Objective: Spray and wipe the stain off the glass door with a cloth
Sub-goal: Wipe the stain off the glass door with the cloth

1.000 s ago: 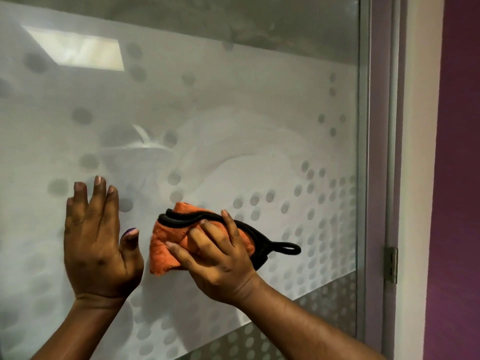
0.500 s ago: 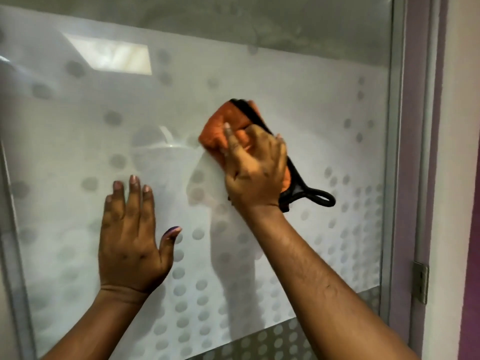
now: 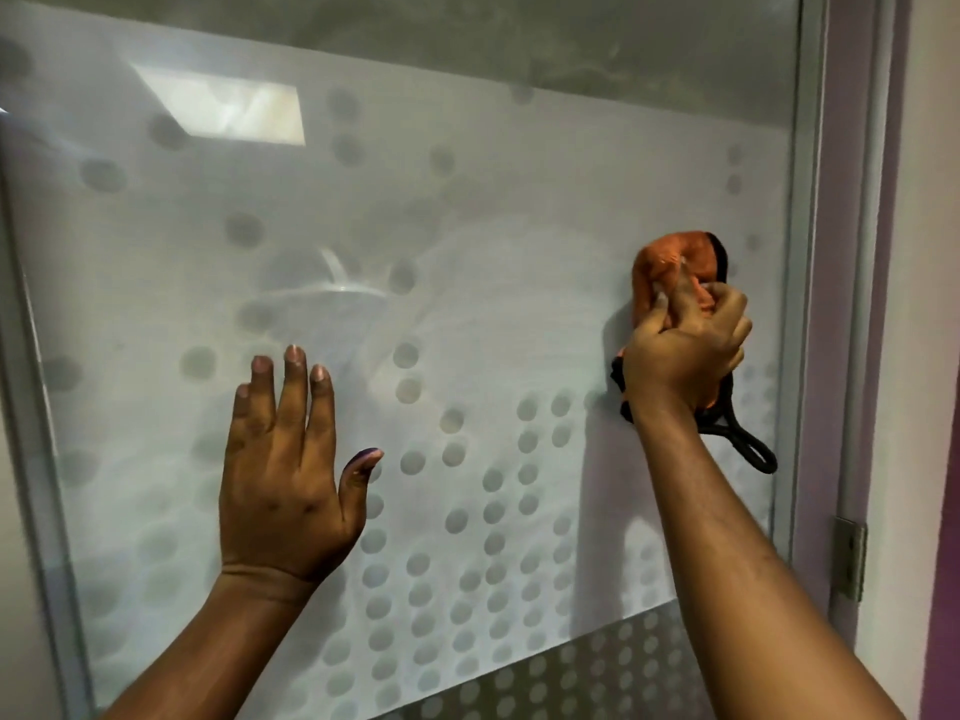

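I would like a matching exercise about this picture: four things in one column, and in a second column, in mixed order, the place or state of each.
Column A
1. left hand
2. right hand
3. cloth
4. hinge

Column B
a. metal, at the door frame, lower right
b. flat on the glass door, fingers straight
c. orange, bunched against the glass
d. curled round the cloth, near the right edge of the glass

Pairs: 1-b; 2-d; 3-c; 4-a
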Demonstrator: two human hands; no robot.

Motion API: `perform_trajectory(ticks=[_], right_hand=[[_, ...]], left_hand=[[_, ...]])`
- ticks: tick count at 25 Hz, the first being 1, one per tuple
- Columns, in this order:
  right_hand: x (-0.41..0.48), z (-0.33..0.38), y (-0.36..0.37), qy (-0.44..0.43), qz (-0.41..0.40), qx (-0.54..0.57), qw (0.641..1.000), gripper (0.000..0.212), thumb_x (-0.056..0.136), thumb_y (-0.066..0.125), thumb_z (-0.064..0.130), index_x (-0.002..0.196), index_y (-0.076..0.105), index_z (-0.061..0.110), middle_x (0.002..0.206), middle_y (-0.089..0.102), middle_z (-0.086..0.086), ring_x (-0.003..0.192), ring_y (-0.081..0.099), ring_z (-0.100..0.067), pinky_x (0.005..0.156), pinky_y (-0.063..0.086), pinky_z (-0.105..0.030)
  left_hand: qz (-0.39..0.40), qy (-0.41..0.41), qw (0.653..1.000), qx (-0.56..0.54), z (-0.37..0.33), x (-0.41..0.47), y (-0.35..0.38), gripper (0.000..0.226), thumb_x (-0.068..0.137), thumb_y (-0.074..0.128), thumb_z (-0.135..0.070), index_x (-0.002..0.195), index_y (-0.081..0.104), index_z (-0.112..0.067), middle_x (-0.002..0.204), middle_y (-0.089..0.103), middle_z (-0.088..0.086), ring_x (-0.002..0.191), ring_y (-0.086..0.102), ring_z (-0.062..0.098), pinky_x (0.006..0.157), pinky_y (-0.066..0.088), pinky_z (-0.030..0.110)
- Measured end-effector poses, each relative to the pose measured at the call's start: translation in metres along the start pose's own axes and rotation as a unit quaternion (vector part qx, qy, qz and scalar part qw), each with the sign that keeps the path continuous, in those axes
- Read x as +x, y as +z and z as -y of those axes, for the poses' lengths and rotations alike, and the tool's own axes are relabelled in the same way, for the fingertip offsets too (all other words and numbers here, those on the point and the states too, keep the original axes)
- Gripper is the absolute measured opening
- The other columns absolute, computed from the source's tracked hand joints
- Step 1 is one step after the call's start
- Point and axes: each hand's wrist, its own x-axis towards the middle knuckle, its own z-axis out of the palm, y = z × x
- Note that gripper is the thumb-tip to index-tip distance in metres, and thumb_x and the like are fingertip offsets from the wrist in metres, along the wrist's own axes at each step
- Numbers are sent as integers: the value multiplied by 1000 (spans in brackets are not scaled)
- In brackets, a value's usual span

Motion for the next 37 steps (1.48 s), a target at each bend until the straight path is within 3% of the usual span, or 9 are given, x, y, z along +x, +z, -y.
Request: perform_trajectory(ticks=[7, 12, 16, 19, 23, 28, 32, 35, 37], right_hand=[[-15, -46, -10, 129, 8, -65, 989, 32, 94, 51, 29, 120, 67, 20, 113, 53, -12, 106, 48, -32, 94, 36, -47], [-43, -66, -20, 203, 15, -93, 975, 30, 95, 51, 31, 116, 68, 18, 112, 50, -14, 106, 47, -35, 94, 37, -52], [-42, -63, -20, 245, 23, -81, 966, 39, 96, 47, 38, 128, 54, 17, 123, 45, -20, 111, 44, -39, 93, 39, -53], [-33, -58, -19, 167, 31, -59, 984, 50, 95, 48, 49, 136, 52, 19, 130, 42, -19, 114, 42, -38, 96, 38, -51], [-2, -32, -8, 68, 46, -18, 996, 49, 93, 55, 45, 134, 57, 19, 150, 33, -13, 125, 37, -38, 101, 38, -50], [12, 10, -2, -57, 61, 13, 996, 50, 91, 62, 39, 135, 57, 15, 149, 43, -12, 113, 45, -42, 95, 44, -50], [-13, 64, -1, -229, 48, 79, 969, 42, 83, 73, 28, 122, 68, 11, 134, 59, -16, 99, 55, -44, 92, 45, -47], [-58, 103, -4, -323, 90, 146, 931, 36, 84, 72, 29, 117, 71, 16, 133, 61, -11, 106, 58, -40, 91, 42, -51], [-92, 113, -9, -380, 109, 174, 902, 33, 85, 70, 28, 117, 72, 19, 133, 62, -6, 105, 59, -38, 88, 41, -52]], left_hand=[[15, -5, 1000, 14, -4, 1, 0, 71, 102, 28, -47, 140, 38, 12, 150, 31, 32, 143, 23, 48, 120, 18, 51], [18, -12, 1000, -4, -4, 1, -2, 72, 102, 25, -47, 139, 40, 14, 149, 32, 33, 143, 24, 48, 119, 18, 51], [14, -23, 999, -30, -2, 0, -1, 74, 102, 23, -48, 140, 39, 13, 150, 32, 30, 144, 23, 45, 122, 13, 46], [9, -53, 998, -38, -3, -1, -2, 77, 101, 22, -50, 141, 34, 14, 151, 29, 31, 144, 21, 46, 123, 11, 47], [15, -83, 996, -21, -4, 1, -4, 79, 100, 19, -53, 142, 35, 12, 150, 28, 35, 143, 20, 50, 121, 10, 50], [24, -73, 997, -14, -4, 0, -3, 80, 100, 17, -54, 141, 36, 12, 150, 28, 36, 142, 21, 52, 119, 14, 53], [23, -69, 996, -49, -2, -1, -2, 92, 95, 15, -65, 144, 33, 11, 152, 26, 34, 145, 18, 48, 122, 12, 51], [-3, -66, 992, -109, 6, -8, 7, 102, 89, 19, -72, 145, 27, 13, 153, 26, 32, 147, 17, 45, 123, 13, 52], [21, -98, 985, -141, 15, -16, 18, 109, 82, 27, -74, 147, 21, 13, 157, 20, 28, 149, 12, 40, 121, 14, 56]])
